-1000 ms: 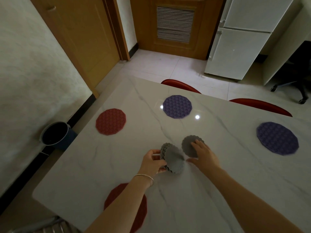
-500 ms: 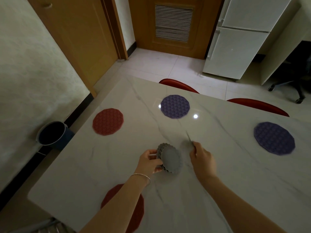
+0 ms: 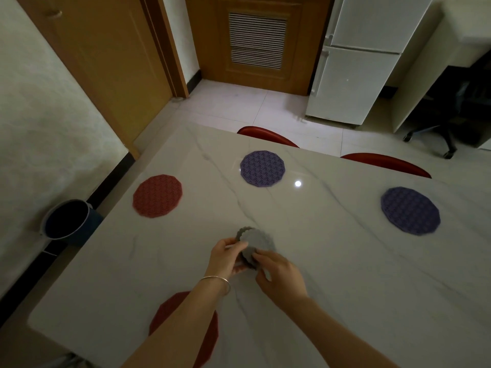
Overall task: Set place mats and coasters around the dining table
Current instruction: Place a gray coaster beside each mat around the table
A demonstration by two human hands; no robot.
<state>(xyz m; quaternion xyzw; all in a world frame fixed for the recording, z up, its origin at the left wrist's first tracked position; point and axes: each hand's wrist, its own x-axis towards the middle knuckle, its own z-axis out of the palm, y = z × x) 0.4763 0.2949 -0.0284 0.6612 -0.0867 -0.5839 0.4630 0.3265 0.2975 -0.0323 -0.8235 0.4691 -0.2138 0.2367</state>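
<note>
A stack of grey scalloped coasters (image 3: 256, 241) is held over the middle of the white marble table (image 3: 332, 261). My left hand (image 3: 225, 261) grips the stack from the left. My right hand (image 3: 279, 277) pinches its near edge with the fingertips. Round mats lie on the table: a red one (image 3: 157, 195) at far left, a purple one (image 3: 262, 168) at the far edge, another purple one (image 3: 410, 210) at right, and a red one (image 3: 202, 338) near me, partly hidden by my left forearm.
Two red chair backs (image 3: 268, 135) (image 3: 385, 164) stand along the table's far edge. A dark bucket (image 3: 66, 219) sits on the floor left of the table. A white fridge (image 3: 356, 75) and wooden doors (image 3: 255, 43) are beyond.
My right hand, which held one coaster apart to the right of the stack, has come back to the stack and now touches its near edge. No loose coaster lies on the table.
</note>
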